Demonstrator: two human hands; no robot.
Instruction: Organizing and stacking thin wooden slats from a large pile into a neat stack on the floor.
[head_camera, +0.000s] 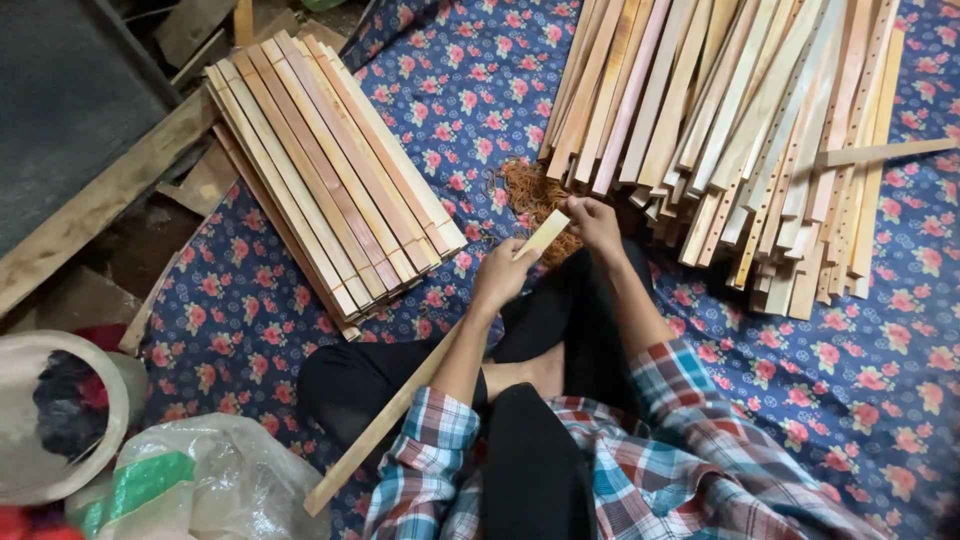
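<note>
Fingers of left hand (497, 275) curled shut round a long pale slat (432, 368), gripping near its upper end. Fingers of right hand (594, 221) pinched closed at that same end, just beside a tangle of orange fibre (530, 196). Slat: thin, flat, straight-edged bare wood, running down-left across the lap past a black trouser leg, lower end close to a clear plastic bag (210, 480).

Up-left of the hands, a neat stack (335, 170) of like slats, tan to reddish, laid edge to edge, smooth-faced. Up-right, a looser fanned pile (740, 130) of paler slats, several drilled with rows of small holes, ends ragged and uneven.

Plaid sleeves, red, blue and white, on both forearms.

Underneath, a soft navy cloth (850, 340) printed with pink flowers, slightly rumpled. Left of it, rough timber offcuts and a weathered plank (95, 205) on dark dirt floor. At the lower left corner, a round pale bucket (30, 420) with dark rags inside.
</note>
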